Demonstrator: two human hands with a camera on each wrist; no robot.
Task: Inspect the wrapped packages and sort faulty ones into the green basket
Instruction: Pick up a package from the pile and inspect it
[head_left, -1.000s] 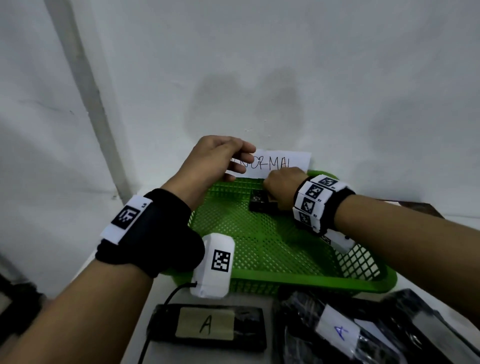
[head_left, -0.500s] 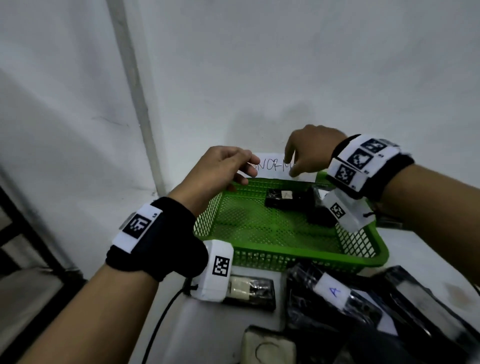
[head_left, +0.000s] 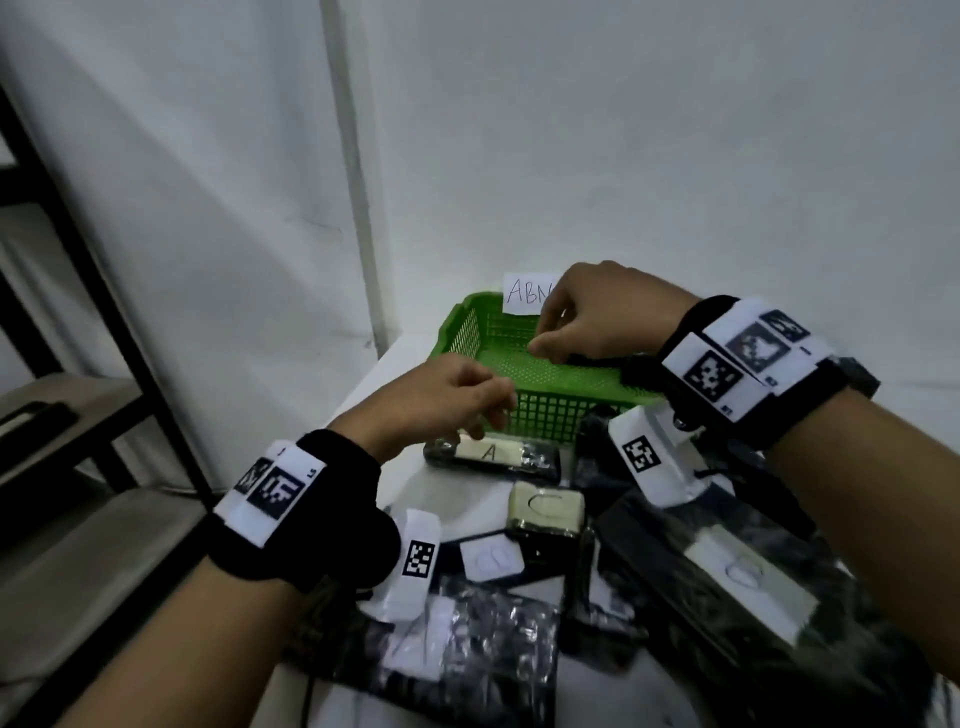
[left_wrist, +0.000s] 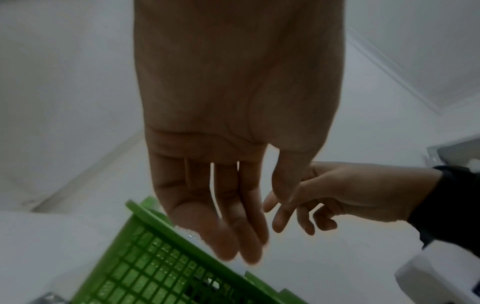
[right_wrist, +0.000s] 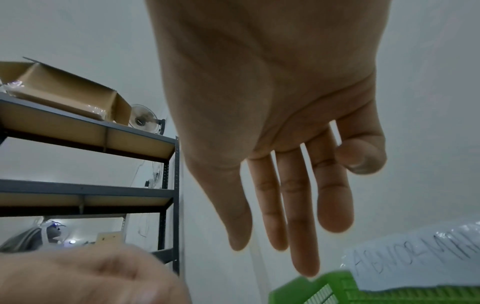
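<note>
The green basket (head_left: 550, 415) stands at the back of the table with a paper label (head_left: 527, 293) on its far rim. My right hand (head_left: 545, 332) hovers over the basket, fingers loose and holding nothing; the right wrist view shows its fingers (right_wrist: 298, 205) straight. A dark package (head_left: 592, 359) shows partly beneath it inside the basket. My left hand (head_left: 488, 410) hangs empty at the basket's front wall, fingers (left_wrist: 233, 226) relaxed. Black wrapped packages lie in front: one labelled A (head_left: 493, 457), one labelled C (head_left: 545, 506), a large one (head_left: 748, 577) at the right.
More wrapped packages (head_left: 467, 649) are piled toward the near table edge. A black metal shelf rack (head_left: 78, 260) stands at the left; the right wrist view shows a cardboard box (right_wrist: 64, 90) and a fan (right_wrist: 142, 119) on it. White walls close the corner behind.
My right hand let go of the package in the basket and lifted away. My left hand drew back from the paper label to the basket's front. The head view pulled back, showing more packages.
</note>
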